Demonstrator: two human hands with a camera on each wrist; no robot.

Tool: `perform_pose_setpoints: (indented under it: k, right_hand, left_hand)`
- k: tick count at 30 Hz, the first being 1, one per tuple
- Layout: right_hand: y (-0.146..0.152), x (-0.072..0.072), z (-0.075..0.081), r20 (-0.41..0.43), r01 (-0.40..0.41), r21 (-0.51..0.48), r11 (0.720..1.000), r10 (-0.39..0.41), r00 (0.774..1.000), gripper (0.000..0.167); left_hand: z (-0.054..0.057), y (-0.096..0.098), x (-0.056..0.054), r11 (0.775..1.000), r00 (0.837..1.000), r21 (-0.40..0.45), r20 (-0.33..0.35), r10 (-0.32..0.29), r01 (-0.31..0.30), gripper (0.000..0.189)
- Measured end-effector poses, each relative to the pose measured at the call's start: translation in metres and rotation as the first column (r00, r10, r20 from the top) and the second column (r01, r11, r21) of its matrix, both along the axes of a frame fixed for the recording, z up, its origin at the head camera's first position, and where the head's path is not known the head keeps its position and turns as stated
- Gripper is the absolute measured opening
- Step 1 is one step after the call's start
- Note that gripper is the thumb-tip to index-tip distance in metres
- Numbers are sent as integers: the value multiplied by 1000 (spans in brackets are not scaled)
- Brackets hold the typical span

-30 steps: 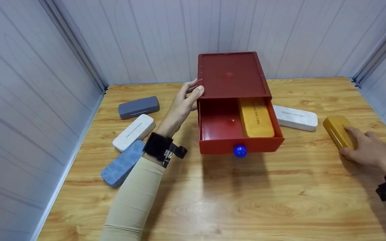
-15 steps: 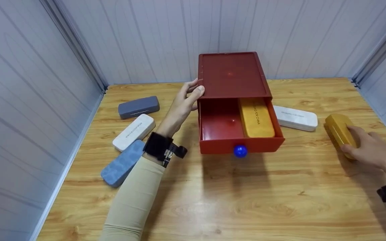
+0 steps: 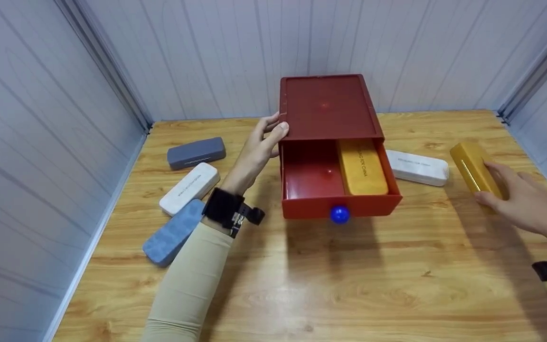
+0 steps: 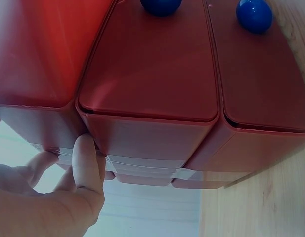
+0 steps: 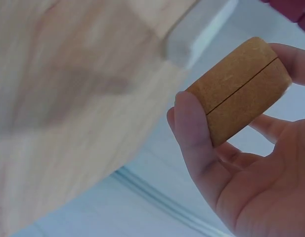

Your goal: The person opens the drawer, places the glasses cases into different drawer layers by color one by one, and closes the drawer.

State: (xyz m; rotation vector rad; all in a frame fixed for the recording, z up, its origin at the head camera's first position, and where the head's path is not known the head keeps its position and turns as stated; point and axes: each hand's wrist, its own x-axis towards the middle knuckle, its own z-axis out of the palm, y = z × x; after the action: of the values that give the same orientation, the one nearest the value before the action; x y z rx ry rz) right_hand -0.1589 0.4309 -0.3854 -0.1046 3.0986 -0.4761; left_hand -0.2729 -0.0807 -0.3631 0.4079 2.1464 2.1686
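My right hand (image 3: 527, 202) grips a yellow glasses case (image 3: 474, 166), thumb on one side and fingers on the other. The case is tilted and raised off the table; its end with the lid seam (image 5: 241, 89) shows in the right wrist view. My left hand (image 3: 257, 149) touches the left side of a dark red drawer cabinet (image 3: 328, 107), thumb at its upper edge. Its top drawer (image 3: 311, 207), with a blue knob (image 3: 340, 214), is pulled out. A second yellow glasses case (image 3: 363, 168) lies in the drawer's right half.
A white glasses case (image 3: 418, 167) lies right of the cabinet. On the left lie a grey case (image 3: 196, 152), another white case (image 3: 189, 188) and a light blue case (image 3: 174, 232). Pale panels (image 3: 207, 57) wall the wooden table (image 3: 349, 304). Lower drawers (image 4: 152, 64) are closed.
My right hand has lifted the yellow glasses case off the table, moving it slightly away from me. The left hand, cabinet and other cases stay in place.
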Motion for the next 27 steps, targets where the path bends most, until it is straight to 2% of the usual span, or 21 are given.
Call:
perform_pose_setpoints:
  k: [13,21,27]
  right_hand:
    - [-63,15,60,-123,-96,-26,995,93,988,78]
    - [-103,29,95,-238,-198,-21,980,188,953,73]
    - [-135,36,116,-263,-264,-7,965,253,931,72]
  left_hand:
    - [-1,1,1,1000,1000,23,5,-5,5,64]
    - [-1,2,0,1000,1000,20,6,-4,4,64]
    - [0,1,0,1000,1000,2,8,1,-1,63]
